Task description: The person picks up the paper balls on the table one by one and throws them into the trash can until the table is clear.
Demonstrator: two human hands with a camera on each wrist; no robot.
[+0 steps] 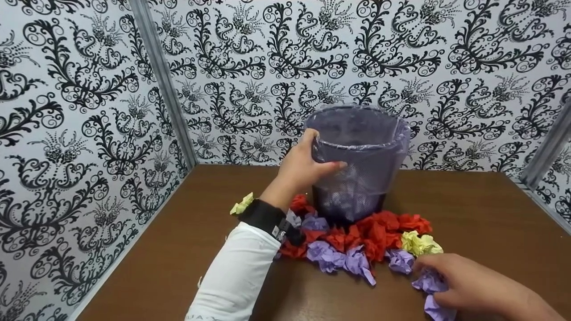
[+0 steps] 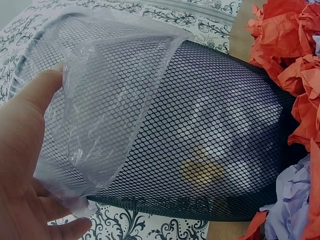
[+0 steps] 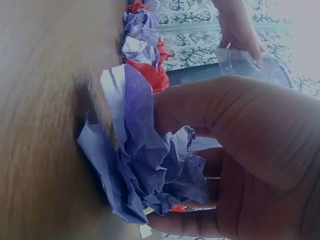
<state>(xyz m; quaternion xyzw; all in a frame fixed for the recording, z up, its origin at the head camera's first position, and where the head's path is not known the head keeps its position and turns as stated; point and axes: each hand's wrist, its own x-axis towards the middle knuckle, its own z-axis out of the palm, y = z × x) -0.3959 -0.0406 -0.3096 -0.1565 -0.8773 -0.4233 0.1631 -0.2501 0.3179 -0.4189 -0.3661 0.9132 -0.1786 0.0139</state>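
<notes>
My left hand [image 1: 301, 166] grips the left rim of a black mesh wastebasket [image 2: 210, 110], thumb on the near outer side. A clear plastic liner [image 2: 110, 85] is folded over the rim. Through the mesh, pale crumpled paper and a yellow piece [image 2: 201, 169] show low inside. At the front right, close over the table, my right hand [image 1: 475, 283] holds crumpled purple paper [image 3: 155, 160] between thumb and fingers. In the head view this paper shows as two lumps, an upper one [image 1: 429, 281] and a lower one [image 1: 439, 308].
Around the basket's front lie several crumpled red papers [image 1: 379, 232], purple papers [image 1: 328, 256] and a yellow paper [image 1: 421, 244]. Another yellow paper [image 1: 242, 204] shows beside the left wristband. The brown table [image 1: 169, 249] meets patterned walls [image 1: 250, 58] at the back and left.
</notes>
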